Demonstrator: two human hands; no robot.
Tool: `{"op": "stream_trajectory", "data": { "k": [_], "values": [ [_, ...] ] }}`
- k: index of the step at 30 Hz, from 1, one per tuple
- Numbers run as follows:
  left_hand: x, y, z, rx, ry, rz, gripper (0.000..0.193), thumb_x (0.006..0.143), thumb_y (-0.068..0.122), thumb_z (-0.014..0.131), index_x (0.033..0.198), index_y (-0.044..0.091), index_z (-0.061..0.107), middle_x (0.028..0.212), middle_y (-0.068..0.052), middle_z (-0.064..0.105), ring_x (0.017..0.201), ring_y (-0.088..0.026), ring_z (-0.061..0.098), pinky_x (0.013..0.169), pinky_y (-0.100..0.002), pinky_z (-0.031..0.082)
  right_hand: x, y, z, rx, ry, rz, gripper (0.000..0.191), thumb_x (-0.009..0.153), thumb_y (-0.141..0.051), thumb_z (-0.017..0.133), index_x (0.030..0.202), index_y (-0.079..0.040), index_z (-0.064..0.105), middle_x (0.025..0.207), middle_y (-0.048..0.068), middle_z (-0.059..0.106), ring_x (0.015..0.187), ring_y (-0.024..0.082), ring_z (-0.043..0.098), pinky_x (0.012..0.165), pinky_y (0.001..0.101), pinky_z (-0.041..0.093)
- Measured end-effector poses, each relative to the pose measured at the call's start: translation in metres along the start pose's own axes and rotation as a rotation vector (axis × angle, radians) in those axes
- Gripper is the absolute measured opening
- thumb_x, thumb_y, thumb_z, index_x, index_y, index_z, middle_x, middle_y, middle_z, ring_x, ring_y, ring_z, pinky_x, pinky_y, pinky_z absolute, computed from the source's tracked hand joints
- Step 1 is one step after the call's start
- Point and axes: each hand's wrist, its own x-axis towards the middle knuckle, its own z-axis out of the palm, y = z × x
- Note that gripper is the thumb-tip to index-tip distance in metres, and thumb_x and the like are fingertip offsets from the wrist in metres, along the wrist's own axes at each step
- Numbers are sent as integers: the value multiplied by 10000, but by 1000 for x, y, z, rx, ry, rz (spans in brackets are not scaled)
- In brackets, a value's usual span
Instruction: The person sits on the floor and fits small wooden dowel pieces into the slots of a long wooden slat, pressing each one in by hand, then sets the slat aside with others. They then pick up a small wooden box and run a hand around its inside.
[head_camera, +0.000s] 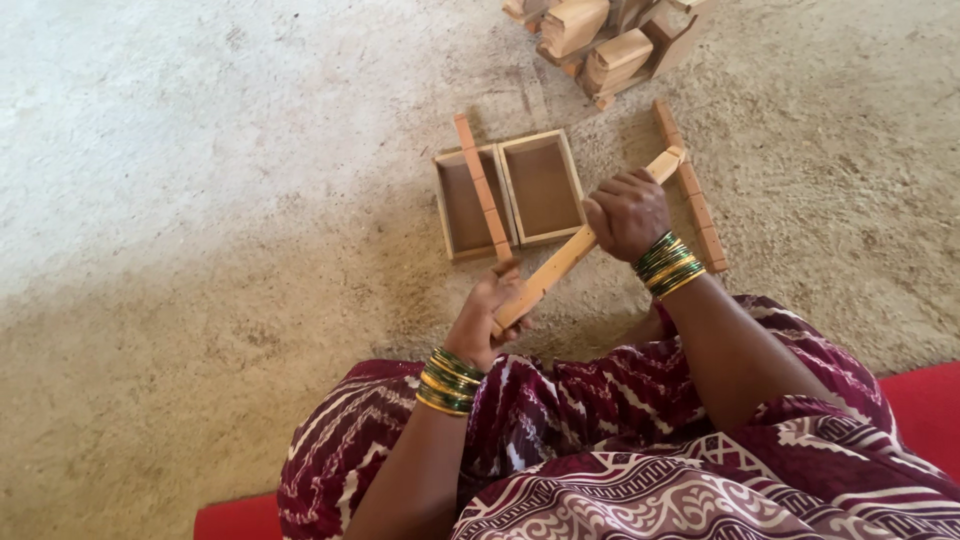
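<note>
I hold a long, pale wooden strip just right of the frame's centre. It is flat, narrow and straight-edged, slanting from lower left up to upper right. My left grip has its lower end; my right grip wraps its upper part.

Draped in a maroon garment patterned with white zigzags, stripes and scrolling bands, gathered in folds over the lap. Bare forearms below it, no sleeves reaching the wrists. Stack of thin bangles on the left wrist, green ones between gold ones. Matching stack of green and gold bangles on the right wrist. No rings visible on the fingers.
</note>
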Motion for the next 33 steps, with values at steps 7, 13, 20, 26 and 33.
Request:
{"op": "stream_trajectory", "data": {
  "k": [7, 13, 20, 26, 33],
  "values": [
    [7, -23, -4, 94, -96, 108, 848, 1062, 680, 288, 1118, -139, 504, 678, -44, 681, 440, -25, 497, 344, -136, 405, -16, -77, 36, 195, 81, -424, 284, 1006, -237, 523, 758, -159, 636, 825, 25, 686, 732, 163, 635, 715, 373, 545],
    [6, -15, 2, 342, -90, 121, 730, 980, 548, 396, 1554, 113, 275, 677, -30, 657, 480, -61, 561, 360, -173, 410, -6, -50, 38, 111, -359, -98, 256, 973, -302, 550, 827, -134, 677, 695, 29, 643, 612, 180, 591, 589, 368, 538],
    [-1, -2, 2, 451, -45, 258, 904, 977, 617, 418, 1600, 39, 112, 706, -50, 620, 555, -75, 590, 443, -187, 453, 2, 17, 7, -82, 162, 4, 231, 984, -161, 595, 760, -120, 630, 776, 64, 641, 787, 217, 600, 782, 392, 537],
    [7, -12, 3, 535, 90, 352, 1045, 903, 762, 303, 1586, -3, 108, 697, -43, 565, 526, -69, 547, 431, -208, 497, -7, -77, 39, 153, -59, -309, 155, 916, -207, 655, 777, -142, 676, 715, 26, 638, 714, 196, 590, 808, 411, 533],
    [-1, 7, 2, 598, 100, 310, 1055, 866, 804, 191, 1572, 20, 195, 623, -23, 605, 492, -74, 558, 371, -197, 429, 12, -45, 24, -52, -574, -39, 107, 958, -258, 601, 959, -184, 679, 876, 12, 660, 856, 188, 572, 923, 397, 475]
  ]
}}
